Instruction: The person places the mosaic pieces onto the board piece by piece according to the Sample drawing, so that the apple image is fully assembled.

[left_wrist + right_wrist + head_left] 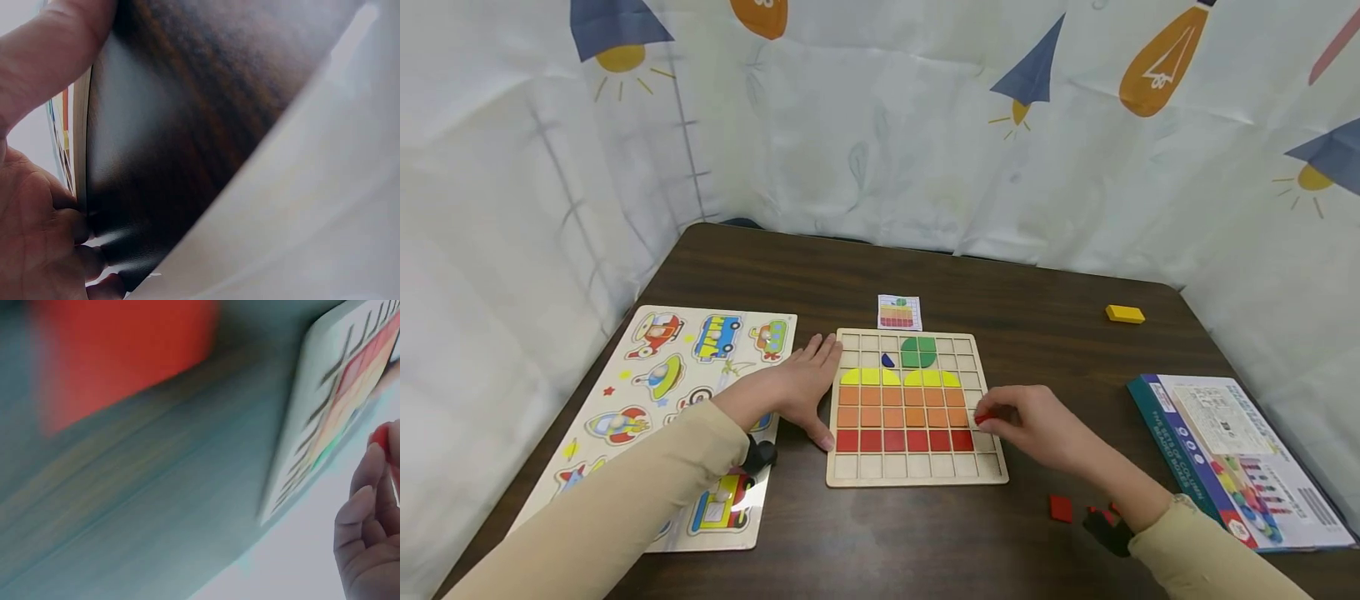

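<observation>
A wooden grid board [910,471] lies mid-table, filled with rows of red, orange and yellow pieces and a green shape [918,352] near its top. A small dark blue piece [887,360] sits left of the green. My left hand [793,385] rests at the board's left edge, fingers spread and straight, thumb by the lower corner. Over the board's right edge, my right hand [1033,421] pinches a small red piece [379,439] between thumb and fingertips. Beyond the board lies a pattern card [899,312] showing a similar picture.
A vehicle puzzle board [647,375] lies on the left, partly under my left forearm. At right is a boxed set [1247,458]. Loose red tiles [1061,508] lie near my right wrist, some hidden by it. A yellow block [1124,314] sits at the back right.
</observation>
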The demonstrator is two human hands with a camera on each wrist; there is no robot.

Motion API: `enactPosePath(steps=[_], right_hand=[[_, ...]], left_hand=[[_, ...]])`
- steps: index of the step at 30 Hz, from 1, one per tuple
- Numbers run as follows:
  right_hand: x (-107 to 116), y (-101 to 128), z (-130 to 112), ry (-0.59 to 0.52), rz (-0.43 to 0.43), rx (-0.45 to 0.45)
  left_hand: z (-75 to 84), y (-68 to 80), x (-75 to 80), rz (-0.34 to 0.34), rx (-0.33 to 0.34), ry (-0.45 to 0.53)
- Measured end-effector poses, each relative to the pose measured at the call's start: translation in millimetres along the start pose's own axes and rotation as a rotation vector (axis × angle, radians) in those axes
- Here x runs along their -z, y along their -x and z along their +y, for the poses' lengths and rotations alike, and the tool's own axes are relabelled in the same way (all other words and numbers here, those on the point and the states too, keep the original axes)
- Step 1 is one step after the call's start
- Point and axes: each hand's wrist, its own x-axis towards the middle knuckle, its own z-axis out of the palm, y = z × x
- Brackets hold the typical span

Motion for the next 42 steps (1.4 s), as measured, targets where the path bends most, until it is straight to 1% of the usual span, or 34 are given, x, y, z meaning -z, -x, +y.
enactPosePath(steps=[5, 10, 14, 19, 22, 28, 38, 42], right_hand=[[-21, -28, -33, -0.075, -0.1, 0.077], [-36, -45, -58, -0.124, -0.151, 0.122], [-46, -53, -72, -0.151, -0.172, 0.134], [-58, -63, -87, -0.198, -0.216, 0.098], [-65, -67, -94, -0.202, -0.22, 0.097], [-73, -70, -103, -0.158, -0.202, 0.116], [-82, -73, -111, -0.03, -0.129, 0.165], [-85, -72, -112, -0.031, -0.126, 0.189]], left_hand=[[3.2, -0.3, 2.0, -0.002, 0.0, -0.005], [7.2, -1.7, 4.8, -0.001, 0.002, -0.01], [10.2, -2.7, 6.5, -0.008, 0.013, -0.015], [10.8, -4.9, 6.9, -0.006, 0.013, -0.023], [9.8, -5.0, 6.7, -0.008, 0.01, -0.03], [8.8, -4.1, 6.8, -0.013, 0.009, -0.035], [6.0, 0.1, 5.3, -0.017, 0.025, -0.034], [4.5, 2.3, 4.3, -0.022, 0.034, -0.031]])
